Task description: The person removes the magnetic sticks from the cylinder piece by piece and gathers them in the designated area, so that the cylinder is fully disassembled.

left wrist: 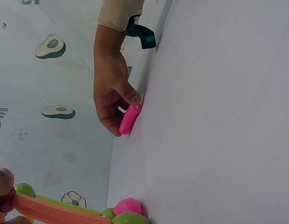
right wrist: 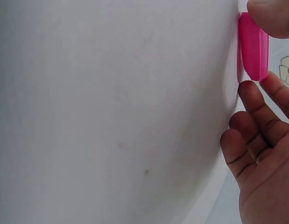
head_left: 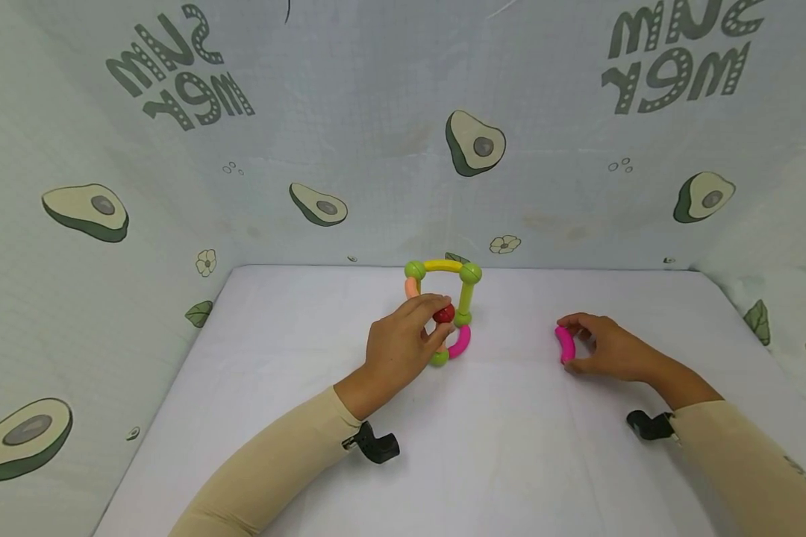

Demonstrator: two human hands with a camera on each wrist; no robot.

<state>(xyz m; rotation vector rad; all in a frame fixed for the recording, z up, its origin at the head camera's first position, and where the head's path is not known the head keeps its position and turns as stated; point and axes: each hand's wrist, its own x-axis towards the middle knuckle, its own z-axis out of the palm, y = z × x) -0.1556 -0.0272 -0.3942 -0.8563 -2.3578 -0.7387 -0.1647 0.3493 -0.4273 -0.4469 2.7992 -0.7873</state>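
Observation:
My left hand [head_left: 398, 349] pinches a red ball [head_left: 445, 314] between thumb and fingers, at the near left of a frame of green balls and coloured rods. That frame has a yellow rod [head_left: 443, 265] at the top, a green rod [head_left: 466, 298] on its right and a pink curved rod [head_left: 460, 341] low down. In the left wrist view an orange rod [left wrist: 60, 210] meets the red ball [left wrist: 6, 200]. To the right, my right hand [head_left: 611, 349] pinches a separate pink curved piece [head_left: 566, 344] by its two ends, at the white surface; the right wrist view shows this piece [right wrist: 254, 46] close.
A white cloth-covered table [head_left: 510, 447] lies under both hands. Behind it and at the sides hangs a pale cloth [head_left: 389, 134] printed with avocados, flowers and lettering. A black wrist device [head_left: 378, 445] sits by the left sleeve, another [head_left: 648, 425] by the right.

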